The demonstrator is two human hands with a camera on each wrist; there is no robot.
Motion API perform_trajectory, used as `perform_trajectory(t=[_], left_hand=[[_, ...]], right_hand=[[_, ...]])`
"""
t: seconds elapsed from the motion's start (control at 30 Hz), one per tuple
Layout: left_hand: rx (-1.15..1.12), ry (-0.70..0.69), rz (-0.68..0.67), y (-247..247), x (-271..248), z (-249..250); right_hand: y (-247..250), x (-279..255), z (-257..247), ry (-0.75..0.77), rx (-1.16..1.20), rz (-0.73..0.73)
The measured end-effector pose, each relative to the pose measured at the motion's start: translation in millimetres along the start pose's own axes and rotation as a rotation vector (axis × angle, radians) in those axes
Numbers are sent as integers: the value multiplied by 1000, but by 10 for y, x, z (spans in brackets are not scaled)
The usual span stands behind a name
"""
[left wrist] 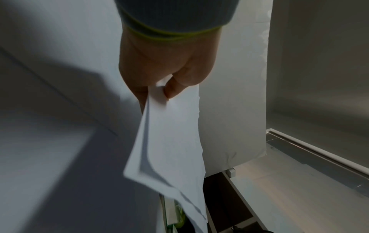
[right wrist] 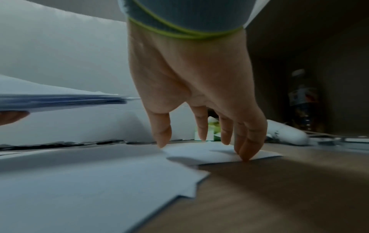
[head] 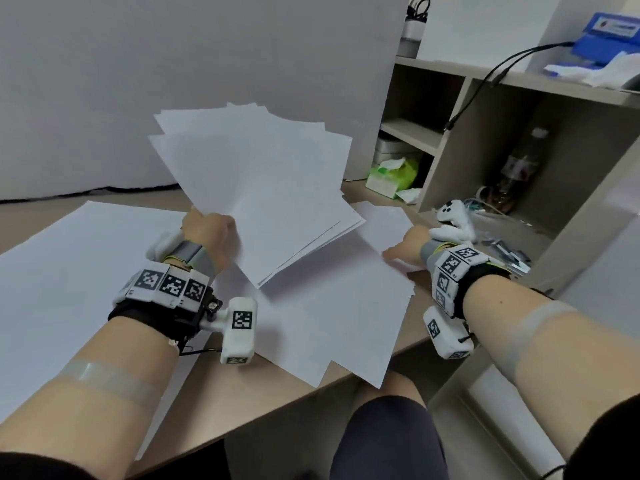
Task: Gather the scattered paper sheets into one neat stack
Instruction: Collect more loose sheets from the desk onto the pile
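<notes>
Fingers of left hand pinch fanned paper bundle above worktop; right hand, fingers spread, fingertips on loose sheet.

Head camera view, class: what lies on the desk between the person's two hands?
Loose white paper sheets lie overlapping on the wooden desk between the left hand, which holds a fanned bundle of white sheets, and the right hand.

White paper sheets, tan table, black-and-white checkered wrist tags.
</notes>
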State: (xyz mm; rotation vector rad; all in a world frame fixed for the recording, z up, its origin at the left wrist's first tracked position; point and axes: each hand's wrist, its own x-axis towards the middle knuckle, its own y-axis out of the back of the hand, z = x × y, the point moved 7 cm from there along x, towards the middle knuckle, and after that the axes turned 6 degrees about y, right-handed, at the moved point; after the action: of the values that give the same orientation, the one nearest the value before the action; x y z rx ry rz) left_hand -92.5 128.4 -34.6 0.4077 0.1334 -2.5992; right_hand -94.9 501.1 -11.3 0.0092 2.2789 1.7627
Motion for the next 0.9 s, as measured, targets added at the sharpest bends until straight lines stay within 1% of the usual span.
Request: perform_trajectory(t=[0.03,0.07,0.13,0.2,0.23,0.33,0.37,0.47,0.5,0.6,0.73,0.9], left_hand=[[22,-5,37,8,17,-25],[68,-37,125,56,72,-58],[65,-30,130,20,134,-123],[92,-27,118,28,169,-190],[95,-30,134,58,164,-193],[112,-34,130,90,202,-194],[101,-41,108,68,199,-196],[-76,-7,-26,19,178,-260],[-96,3,-44,10,163,-284],[-158,-5,-54,18,151,-303],[-206,-10,-78,-19,155,-327],[-197,-10,-84,-17,140,-325]], right_hand=[[26,-49,48,-25,-13,-15],[47,-70,112,-60,-26,-13],[74,-42,173,-107,1,-49],[61,17,162,-88,-67,-85],[60,47,156,-85,-93,-92],[12,183,188,-126,-79,-103],[21,187,189,-141,-75,-98],[0,310,235,-186,-68,-102],[-5,294,242,-199,-49,-111],[-9,266,274,-232,67,-115],[31,226,293,-207,-5,-83],[32,173,309,-223,17,-93]])
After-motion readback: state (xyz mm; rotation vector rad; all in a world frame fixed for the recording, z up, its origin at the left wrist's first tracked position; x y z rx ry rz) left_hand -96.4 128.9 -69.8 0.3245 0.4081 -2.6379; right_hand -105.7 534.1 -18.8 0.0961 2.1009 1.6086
